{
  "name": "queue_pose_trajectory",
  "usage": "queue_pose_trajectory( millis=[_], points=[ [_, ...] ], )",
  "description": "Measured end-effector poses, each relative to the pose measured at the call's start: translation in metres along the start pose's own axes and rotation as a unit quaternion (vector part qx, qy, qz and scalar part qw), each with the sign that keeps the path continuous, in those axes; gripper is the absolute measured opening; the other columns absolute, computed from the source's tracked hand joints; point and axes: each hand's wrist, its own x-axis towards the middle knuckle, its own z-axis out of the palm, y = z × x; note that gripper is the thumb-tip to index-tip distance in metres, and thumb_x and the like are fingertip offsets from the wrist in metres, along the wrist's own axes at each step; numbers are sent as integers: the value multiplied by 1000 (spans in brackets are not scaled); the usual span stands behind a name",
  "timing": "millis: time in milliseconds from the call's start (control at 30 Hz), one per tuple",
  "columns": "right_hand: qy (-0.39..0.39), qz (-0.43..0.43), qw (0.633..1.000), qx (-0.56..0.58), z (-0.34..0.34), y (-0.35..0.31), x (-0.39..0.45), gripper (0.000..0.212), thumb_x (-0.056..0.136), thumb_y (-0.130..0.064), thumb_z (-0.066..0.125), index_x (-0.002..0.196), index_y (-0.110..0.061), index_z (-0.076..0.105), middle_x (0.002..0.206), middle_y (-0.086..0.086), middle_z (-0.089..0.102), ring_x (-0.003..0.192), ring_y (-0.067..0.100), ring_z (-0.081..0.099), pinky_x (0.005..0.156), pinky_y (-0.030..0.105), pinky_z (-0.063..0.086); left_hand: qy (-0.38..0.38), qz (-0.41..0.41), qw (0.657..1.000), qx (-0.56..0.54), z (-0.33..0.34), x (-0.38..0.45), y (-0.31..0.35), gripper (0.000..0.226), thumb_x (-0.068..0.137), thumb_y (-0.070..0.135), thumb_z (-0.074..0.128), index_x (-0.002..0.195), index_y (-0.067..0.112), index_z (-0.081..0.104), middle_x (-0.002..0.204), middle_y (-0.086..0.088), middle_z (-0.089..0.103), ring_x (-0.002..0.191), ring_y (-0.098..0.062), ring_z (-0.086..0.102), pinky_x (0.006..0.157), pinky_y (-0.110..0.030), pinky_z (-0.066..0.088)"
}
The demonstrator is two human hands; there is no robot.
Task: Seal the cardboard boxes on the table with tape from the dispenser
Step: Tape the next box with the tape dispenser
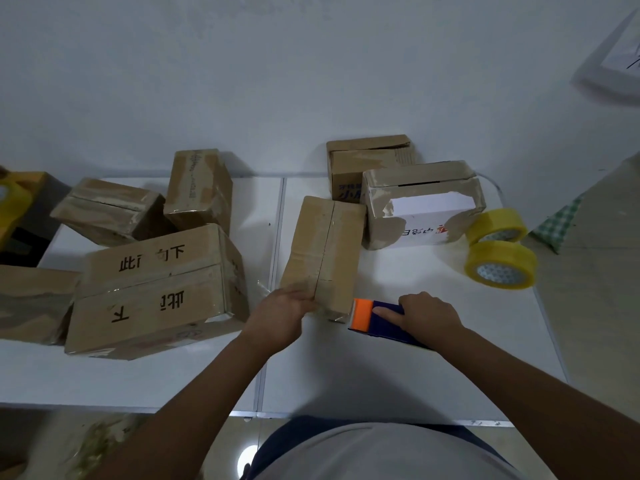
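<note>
Now left hand (pixel 284 306) grips the box (pixel 323 254); right hand (pixel 427 315) holds the dispenser (pixel 377 318).

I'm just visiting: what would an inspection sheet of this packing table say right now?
Surface: white table, two panels joined.
Job's things: narrow box at centre, seam untaped; tape dispenser at its near end.
Clutter: other boxes left and behind; two tape rolls at right.
Hands: left hand steadies the narrow box; right hand grips the tape dispenser.
Cables: a thin white line behind the far right box, unclear.
Surroundings: white wall; checked cloth at right.
</note>
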Motion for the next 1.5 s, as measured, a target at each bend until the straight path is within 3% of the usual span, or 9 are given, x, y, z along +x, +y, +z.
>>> queue_pose_trajectory(
  millis=[100, 200, 267, 333, 567, 833, 1033, 1300, 1500],
  points=[
    [-10, 1, 1000, 23, 2, 5, 5, 62, 87, -75, 37, 82, -17, 57, 69, -3, 52, 65, 13, 55, 60, 24, 39, -63, 75, 995, 10, 2, 36, 12, 60, 86, -6, 58, 141, 18, 53, 150, -2, 47, 141, -22, 40, 117, -37, 29],
    [-33, -3, 998, 47, 1, 13, 7, 70, 81, -80, 39, 87, -14, 63, 72, -1, 57, 65, 12, 56, 58, 24, 40, -129, 71, 988, 44, 22, 64, 15, 53, 107, 39, 29, 157, 26, 16, 165, 7, 9, 153, -14, -2, 124, -41, 0],
    [-46, -9, 998, 50, 0, 17, 6, 71, 79, -81, 42, 89, -14, 63, 71, -2, 56, 64, 12, 55, 58, 24, 41, -129, 69, 985, 88, 35, 66, 11, 61, 103, 57, 13, 156, 31, -1, 164, 11, -5, 151, -13, -14, 123, -47, -6],
    [-40, -10, 998, 49, -2, 22, 3, 71, 78, -82, 44, 91, -15, 64, 73, -1, 58, 67, 14, 58, 63, 26, 46, -120, 81, 983, 116, 44, 64, 6, 62, 101, 63, 6, 154, 33, -7, 163, 11, -9, 151, -14, -16, 122, -50, -5],
    [-9, -7, 1000, 9, -2, 32, -11, 71, 76, -84, 43, 96, -18, 60, 82, 0, 59, 75, 17, 60, 67, 30, 48, -101, 92, 985, 110, 50, 67, 3, 65, 100, 63, 7, 157, 31, 3, 165, 9, -5, 151, -14, -13, 121, -49, -6],
    [-23, 53, 996, 63, -1, 76, -26, 69, 75, -83, 46, 79, -16, 61, 73, 1, 57, 68, 17, 58, 68, 33, 50, -58, 95, 988, 106, 54, 65, 2, 62, 102, 60, 10, 157, 32, 16, 165, 8, 10, 153, -17, 0, 121, -54, 9],
    [-100, 59, 989, 95, 0, 75, -25, 53, 91, -63, 47, 109, -14, 58, 93, 2, 55, 88, 20, 58, 75, 32, 47, -25, 110, 991, 77, 56, 64, 3, 40, 103, 53, 24, 132, 49, 51, 164, 6, 17, 153, -21, 8, 119, -54, 7],
    [8, 60, 998, 3, -5, 46, -24, 54, 92, -64, 46, 98, -12, 60, 83, 1, 50, 75, 20, 53, 66, 30, 41, -9, 62, 996, 66, 59, 61, 8, 41, 103, 57, 19, 118, 48, 56, 162, 8, 21, 152, -19, 5, 119, -53, 6],
    [4, 84, 996, 25, 0, 33, -5, 55, 95, -59, 43, 105, -9, 63, 98, 7, 61, 90, 26, 62, 70, 31, 43, 11, 66, 992, 104, 63, 60, 10, 40, 103, 54, 22, 117, 45, 59, 161, 5, 25, 152, -24, 12, 118, -52, 8]
  ],
)
